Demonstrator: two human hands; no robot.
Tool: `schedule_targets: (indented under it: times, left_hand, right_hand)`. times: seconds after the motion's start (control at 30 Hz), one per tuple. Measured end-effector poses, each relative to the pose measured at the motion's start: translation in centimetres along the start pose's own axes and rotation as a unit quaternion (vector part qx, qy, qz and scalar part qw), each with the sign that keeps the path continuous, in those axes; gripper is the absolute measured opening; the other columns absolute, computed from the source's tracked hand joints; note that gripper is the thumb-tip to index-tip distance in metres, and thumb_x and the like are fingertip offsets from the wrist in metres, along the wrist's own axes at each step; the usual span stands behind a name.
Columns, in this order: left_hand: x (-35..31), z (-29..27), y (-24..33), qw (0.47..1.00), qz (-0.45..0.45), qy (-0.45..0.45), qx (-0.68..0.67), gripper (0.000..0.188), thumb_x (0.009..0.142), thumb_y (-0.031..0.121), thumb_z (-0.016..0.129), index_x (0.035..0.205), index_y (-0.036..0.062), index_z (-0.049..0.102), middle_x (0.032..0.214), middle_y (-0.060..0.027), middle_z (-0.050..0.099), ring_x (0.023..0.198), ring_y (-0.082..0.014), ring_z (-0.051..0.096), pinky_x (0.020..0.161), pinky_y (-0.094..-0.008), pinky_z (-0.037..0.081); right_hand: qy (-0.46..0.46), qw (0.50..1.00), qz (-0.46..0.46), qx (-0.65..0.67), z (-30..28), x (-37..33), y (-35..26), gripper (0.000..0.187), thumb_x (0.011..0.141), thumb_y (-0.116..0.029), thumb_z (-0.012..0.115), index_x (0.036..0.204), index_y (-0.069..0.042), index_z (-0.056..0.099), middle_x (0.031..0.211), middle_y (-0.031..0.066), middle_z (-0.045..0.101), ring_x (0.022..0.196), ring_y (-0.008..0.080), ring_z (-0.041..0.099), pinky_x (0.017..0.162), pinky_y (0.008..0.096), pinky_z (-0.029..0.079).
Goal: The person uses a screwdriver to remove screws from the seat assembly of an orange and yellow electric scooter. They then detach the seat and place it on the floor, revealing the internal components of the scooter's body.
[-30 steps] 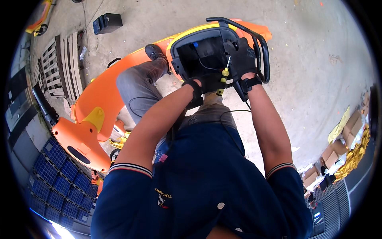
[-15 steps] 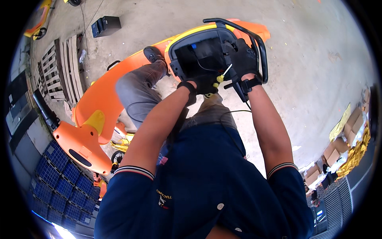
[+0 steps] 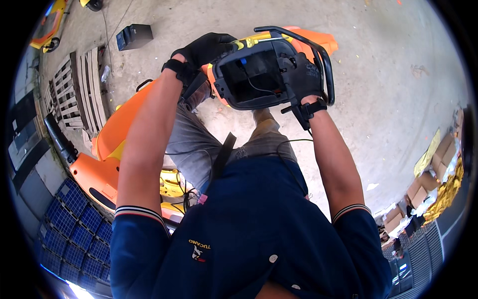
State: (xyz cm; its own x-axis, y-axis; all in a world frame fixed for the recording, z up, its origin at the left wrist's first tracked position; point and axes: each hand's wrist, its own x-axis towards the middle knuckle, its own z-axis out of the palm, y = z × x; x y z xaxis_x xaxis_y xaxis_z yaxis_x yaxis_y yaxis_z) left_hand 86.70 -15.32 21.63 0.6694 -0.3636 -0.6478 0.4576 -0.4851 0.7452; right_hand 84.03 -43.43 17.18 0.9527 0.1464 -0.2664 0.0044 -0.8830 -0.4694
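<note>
An orange scooter with a black open compartment (image 3: 249,104) in its seat area stands in front of me. My left hand (image 3: 206,49), in a black glove, is at the compartment's far left corner. Its fingers are curled at the yellow handle of a screwdriver (image 3: 247,44), which lies along the far rim with its thin shaft toward the right. My right hand (image 3: 303,74), also gloved, closes over the compartment's right side, beside the black tubular rail (image 3: 326,65). Inside the compartment are a blue connector (image 3: 243,62) and a thin dark cable. A black bar-shaped part (image 3: 298,117) hangs below my right wrist.
The scooter's orange body (image 3: 124,109) and handlebar grip (image 3: 59,134) extend to the left. Wooden pallets (image 3: 79,84) and a black box (image 3: 134,37) lie on the concrete floor. Blue crates (image 3: 74,224) are stacked at lower left, cardboard boxes (image 3: 440,157) at right.
My left hand has moved from the compartment's near side to its far left corner, and the screwdriver has gone with it. My right hand has stayed in place.
</note>
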Motion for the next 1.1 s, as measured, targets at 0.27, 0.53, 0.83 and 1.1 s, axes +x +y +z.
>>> schedule_targets:
  times: [0.27, 0.53, 0.83, 1.1]
  left_hand:
    - [3.2, -1.6, 0.1, 0.987, 0.086, 0.028, 0.132, 0.023, 0.088, 0.024, 0.065, 0.1, 0.0045, 0.068, 0.085, -0.0011, 0.068, 0.076, -0.011, 0.059, 0.07, -0.0245, 0.048]
    - [4.7, -3.7, 1.8, 0.998, 0.041, 0.021, 0.034, 0.016, 0.086, 0.017, 0.068, 0.099, 0.0086, 0.07, 0.078, 0.0024, 0.064, 0.067, -0.0065, 0.052, 0.06, -0.021, 0.044]
    - [6.8, -6.4, 6.2, 0.994, 0.023, -0.068, 0.081, 0.021, 0.082, 0.022, 0.065, 0.097, 0.0092, 0.072, 0.086, -0.0034, 0.069, 0.076, -0.0125, 0.061, 0.067, -0.0285, 0.052]
    - [10.9, -6.5, 7.1, 0.989, 0.05, -0.083, 0.108, 0.021, 0.081, 0.022, 0.065, 0.095, 0.0077, 0.072, 0.086, -0.0042, 0.069, 0.076, -0.0151, 0.062, 0.066, -0.0303, 0.052]
  right_hand:
    - [-0.011, 1.0, -0.014, 0.006, -0.2, 0.2, -0.3, 0.04, 0.087, -0.036, 0.059, 0.102, 0.0, 0.058, 0.091, 0.0241, 0.065, 0.087, 0.0398, 0.064, 0.074, 0.0464, 0.05]
    - [-0.009, 0.999, -0.024, 0.039, 0.0, 0.2, 0.1, 0.038, 0.089, -0.037, 0.057, 0.097, 0.0, 0.056, 0.087, 0.0233, 0.065, 0.083, 0.0393, 0.064, 0.071, 0.0458, 0.05]
    - [-0.004, 0.999, -0.04, 0.031, 0.1, 0.0, 0.3, 0.037, 0.089, -0.036, 0.057, 0.1, 0.0, 0.056, 0.087, 0.0228, 0.065, 0.082, 0.0389, 0.064, 0.071, 0.0458, 0.05]
    - [-0.009, 0.998, -0.056, 0.038, -0.1, 0.0, 0.3, 0.032, 0.089, -0.031, 0.058, 0.101, -0.001, 0.057, 0.088, 0.0215, 0.066, 0.083, 0.0384, 0.064, 0.072, 0.0452, 0.051]
